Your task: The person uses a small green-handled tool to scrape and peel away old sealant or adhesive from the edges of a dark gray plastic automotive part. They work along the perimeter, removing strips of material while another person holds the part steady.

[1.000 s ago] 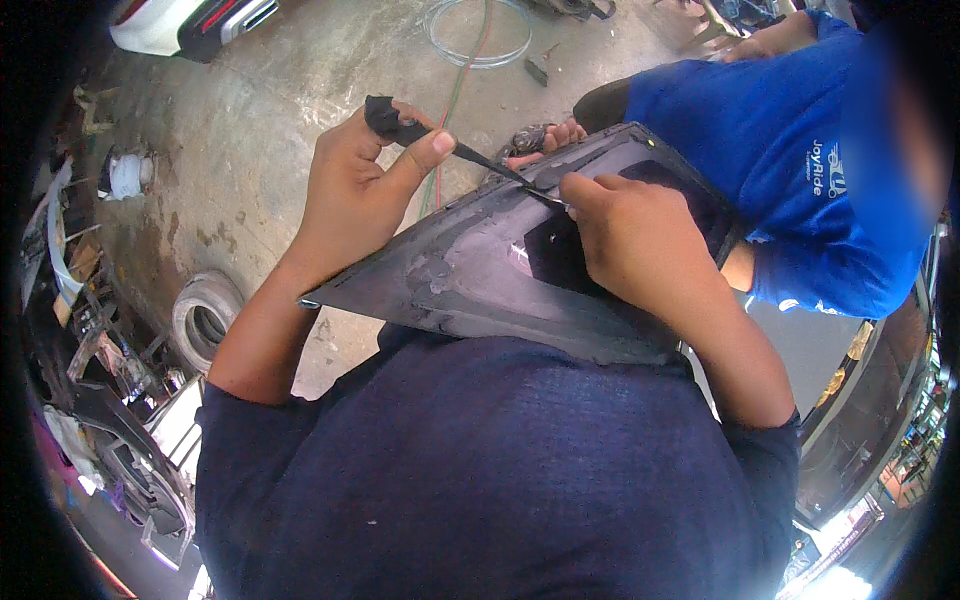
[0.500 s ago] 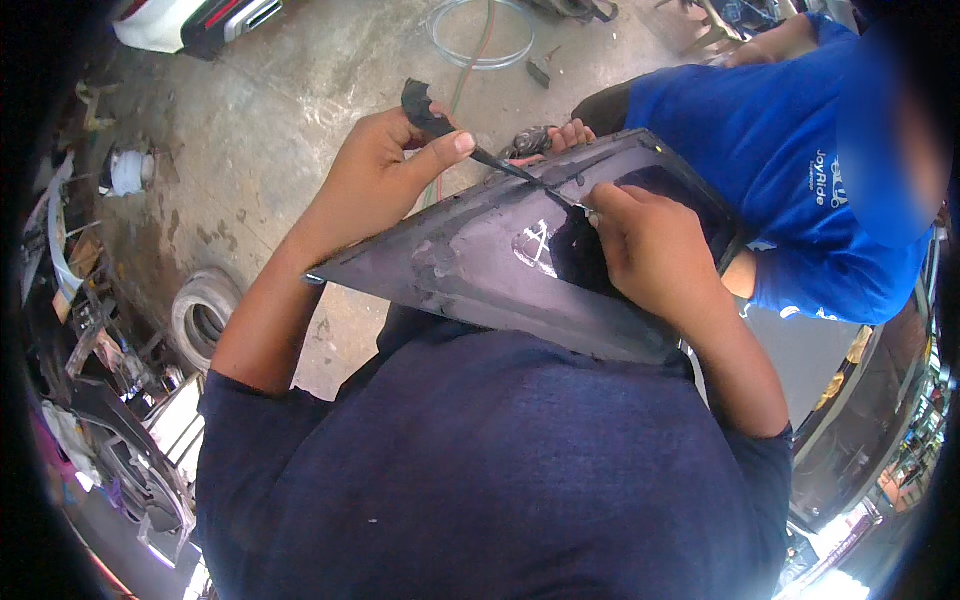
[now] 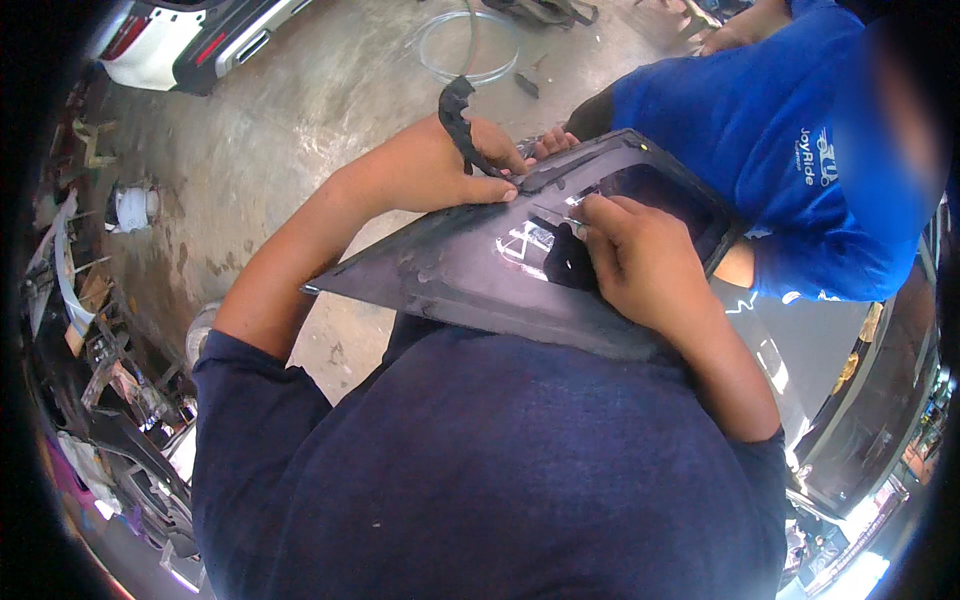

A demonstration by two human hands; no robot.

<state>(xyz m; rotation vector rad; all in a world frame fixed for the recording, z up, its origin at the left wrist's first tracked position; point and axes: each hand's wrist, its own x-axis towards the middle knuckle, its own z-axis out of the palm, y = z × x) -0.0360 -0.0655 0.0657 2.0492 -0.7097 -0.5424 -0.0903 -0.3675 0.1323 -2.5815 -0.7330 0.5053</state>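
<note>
Pinches black strip [image 3: 453, 122] between thumb and fingers of left hand [image 3: 470, 165], right at far edge of glass panel [image 3: 440, 245]. Bends loose end of strip upward above the hand, with lower end down at panel rim. Closes right hand [image 3: 645, 255], thumb against forefinger, on thin metal tool [image 3: 574, 203], mostly covered by fingers; cannot tell full shape of tool, nor whether touching the glass. Holds right hand over middle of panel, near left hand.

Faces panel, dark and roughly triangular, across front of dark blue shirt [image 3: 480, 450]. Points narrow corner of panel leftward, beside left forearm. Note dark band along border, white reflections on glass just left of right hand.

Beyond far edge, near left fingertips: co-worker's hand [image 3: 557, 142]; cannot tell whether touching panel. At right end, just beside panel: co-worker's forearm [image 3: 737, 267], below blue shirt [image 3: 710, 140].

Farther out, on concrete floor [image 3: 250, 170]: coil of wire [image 3: 430, 62], tyre [image 3: 198, 335] partly hidden behind left arm. At upper left: part of white car [image 3: 150, 72]. Along left rim: jumbled car parts [image 3: 100, 375], too small to tell apart.
</note>
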